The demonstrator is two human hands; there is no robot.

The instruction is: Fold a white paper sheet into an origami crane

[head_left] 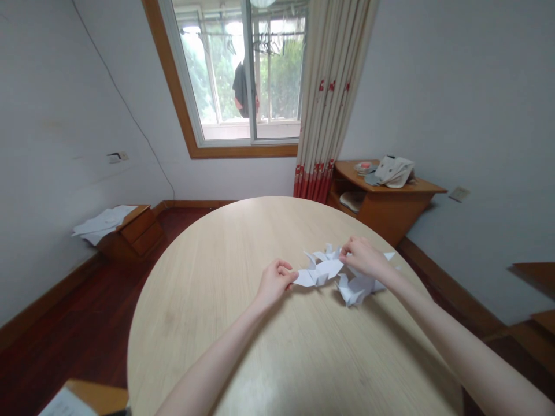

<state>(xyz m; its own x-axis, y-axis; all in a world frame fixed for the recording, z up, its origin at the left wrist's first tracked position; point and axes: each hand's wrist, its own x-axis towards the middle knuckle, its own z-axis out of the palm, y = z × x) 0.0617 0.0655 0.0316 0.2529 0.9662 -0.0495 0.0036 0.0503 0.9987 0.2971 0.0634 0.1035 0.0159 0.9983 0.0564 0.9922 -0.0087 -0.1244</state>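
My left hand (276, 281) pinches the left tip of a folded white paper piece (318, 274) between thumb and fingers. At the paper's upper right end, my right hand (361, 254) is closed with its fingertips pressed together on the tip. The piece stretches between both hands, just over the round table (208, 289). Another folded white paper piece (355, 289) lies under and in front of my right wrist. More folded white paper (328, 252) sits behind the held piece, partly covered by it and by my right hand.
A corner desk (390, 202) with a white cloth bag (393, 171) stands at the back right, beside a curtain (333, 86). Papers (104, 222) lie on a low wooden cabinet (141, 231) at left. A chair or stool edge (97, 396) shows at lower left.
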